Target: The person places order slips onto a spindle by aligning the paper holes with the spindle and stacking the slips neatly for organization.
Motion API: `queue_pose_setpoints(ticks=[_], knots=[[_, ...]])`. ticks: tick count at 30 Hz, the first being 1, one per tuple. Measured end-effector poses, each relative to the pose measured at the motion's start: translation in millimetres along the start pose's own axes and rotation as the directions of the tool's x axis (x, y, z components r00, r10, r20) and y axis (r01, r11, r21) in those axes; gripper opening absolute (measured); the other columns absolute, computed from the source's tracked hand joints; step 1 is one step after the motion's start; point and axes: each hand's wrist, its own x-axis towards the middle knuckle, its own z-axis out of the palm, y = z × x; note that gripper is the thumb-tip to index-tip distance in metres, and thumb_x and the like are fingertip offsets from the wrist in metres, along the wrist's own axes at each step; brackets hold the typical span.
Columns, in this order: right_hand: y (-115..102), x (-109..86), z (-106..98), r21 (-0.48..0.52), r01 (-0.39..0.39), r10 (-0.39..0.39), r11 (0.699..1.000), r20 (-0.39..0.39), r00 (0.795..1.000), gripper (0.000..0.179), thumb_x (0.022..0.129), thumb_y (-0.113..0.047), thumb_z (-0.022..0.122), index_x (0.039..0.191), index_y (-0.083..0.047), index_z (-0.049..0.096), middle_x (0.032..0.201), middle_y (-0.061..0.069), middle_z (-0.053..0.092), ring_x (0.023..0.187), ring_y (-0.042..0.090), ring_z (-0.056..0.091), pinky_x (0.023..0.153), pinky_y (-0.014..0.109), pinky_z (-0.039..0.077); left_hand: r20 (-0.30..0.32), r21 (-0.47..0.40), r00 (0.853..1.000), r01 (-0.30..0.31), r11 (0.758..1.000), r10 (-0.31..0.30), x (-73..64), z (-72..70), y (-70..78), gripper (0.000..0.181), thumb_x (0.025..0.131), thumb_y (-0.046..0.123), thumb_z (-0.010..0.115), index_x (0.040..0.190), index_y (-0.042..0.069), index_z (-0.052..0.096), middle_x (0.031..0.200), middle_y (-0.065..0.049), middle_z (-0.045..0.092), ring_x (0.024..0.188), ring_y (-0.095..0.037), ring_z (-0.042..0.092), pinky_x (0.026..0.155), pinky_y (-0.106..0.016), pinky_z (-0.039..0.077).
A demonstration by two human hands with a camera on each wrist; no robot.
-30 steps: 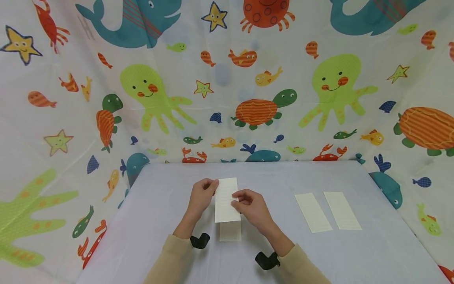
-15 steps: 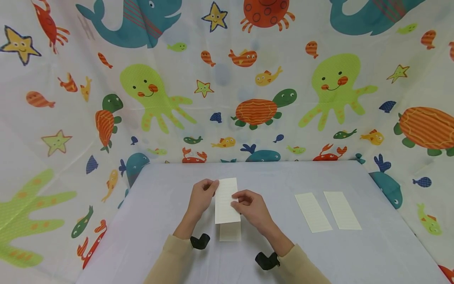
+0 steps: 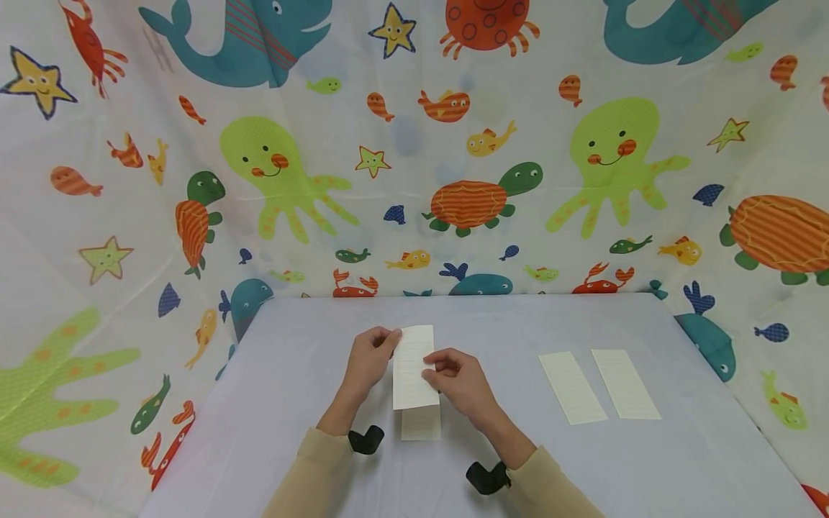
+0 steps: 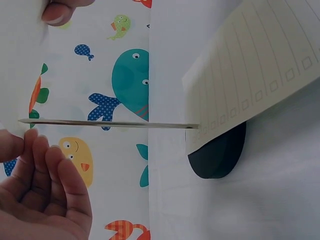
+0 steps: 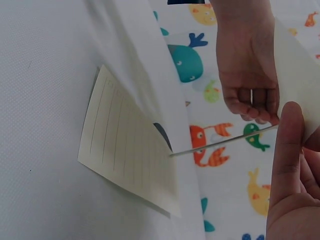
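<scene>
A cream lined note (image 3: 413,374) is held level above a bill spike, whose thin upright needle (image 4: 120,123) rises from a black base (image 4: 220,155). The needle's tip is right at the note's underside. My left hand (image 3: 370,354) pinches the note by its far left corner, while my right hand (image 3: 461,375) pinches its right edge with thumb and index finger. Lower on the needle, another lined note (image 5: 125,145) with small checkboxes lies tilted over the base. In the head view the held note hides most of the spike and part of that lower note.
Two more lined notes, a nearer one (image 3: 573,388) and a farther one (image 3: 625,384), lie flat to the right on the white-covered table (image 3: 291,331). A curtain (image 3: 414,165) printed with sea animals hangs behind and along both sides.
The near edge of the held note has dipped slightly. Both hands keep almost the same place and grip, and the other notes have not moved.
</scene>
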Motion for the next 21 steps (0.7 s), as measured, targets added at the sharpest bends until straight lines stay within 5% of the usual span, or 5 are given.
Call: queue_pose_setpoints(ticks=[21], knots=[[-0.8, -5.2, 5.3, -0.008, 0.013, -0.014, 1.0, -0.028, 1.0, 0.021, 0.091, -0.013, 0.075, 0.11, -0.005, 0.071, 0.092, 0.007, 0.062, 0.075, 0.02, 0.057, 0.063, 0.023, 0.051, -0.011, 0.044, 1.0, -0.019, 0.999, 0.019, 2.0, 1.6, 5.6, 0.028, 0.101, 0.035, 0.064, 0.105, 0.009, 0.074, 0.094, -0.005, 0.066, 0.089, -0.022, 0.056, 0.075, -0.032, 0.049]])
